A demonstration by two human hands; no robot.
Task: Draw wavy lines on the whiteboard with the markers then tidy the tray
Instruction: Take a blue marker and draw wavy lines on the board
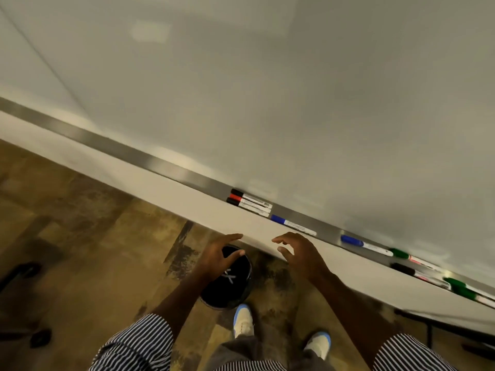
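Note:
The whiteboard (267,89) fills the upper view and shows no marks. Along its lower edge runs a metal tray (166,164). On the tray lie three markers side by side, two black-capped and one red-capped (250,202), then a blue marker (293,225), another blue marker (365,245), and green (401,254) and black (404,269) markers further right. My left hand (218,257) and my right hand (297,253) hover just below the tray, fingers loosely spread, holding nothing.
A black bin (227,287) stands on the patterned brown floor (93,236) under my left hand. My white shoes (243,321) are near it. Dark chair-base parts (18,271) sit at the left, and a dark stand leg (439,328) at the right.

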